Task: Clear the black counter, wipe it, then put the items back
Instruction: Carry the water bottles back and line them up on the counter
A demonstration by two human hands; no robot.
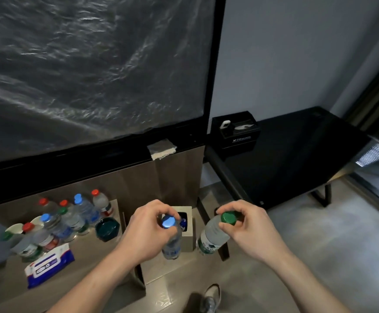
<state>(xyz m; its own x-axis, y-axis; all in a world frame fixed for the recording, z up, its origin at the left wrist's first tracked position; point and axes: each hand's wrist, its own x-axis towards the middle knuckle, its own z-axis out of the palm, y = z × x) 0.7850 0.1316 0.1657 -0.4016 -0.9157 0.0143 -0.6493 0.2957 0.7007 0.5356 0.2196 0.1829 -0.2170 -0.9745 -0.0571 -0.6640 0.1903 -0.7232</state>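
My left hand [146, 231] grips a blue-capped water bottle [172, 242] by its neck, and the bottle hangs upright in the air. A green-capped bottle [213, 236] hangs tilted from my right hand [247, 229], which holds it at the cap. The black counter [292, 154] stretches off at the right, with a black tissue box [237, 129] on its far left corner. Several more bottles [71, 220] stand on the low wooden surface [89, 263] at the lower left, beside a wet-wipes pack [49, 264] and a dark green ashtray [107, 228].
A large screen covered in plastic film [93, 68] fills the upper left. A folded grey cloth [162, 149] lies on the ledge under it. A small beige bin [187, 231] stands on the floor behind the bottles. My shoe [211, 299] shows at the bottom.
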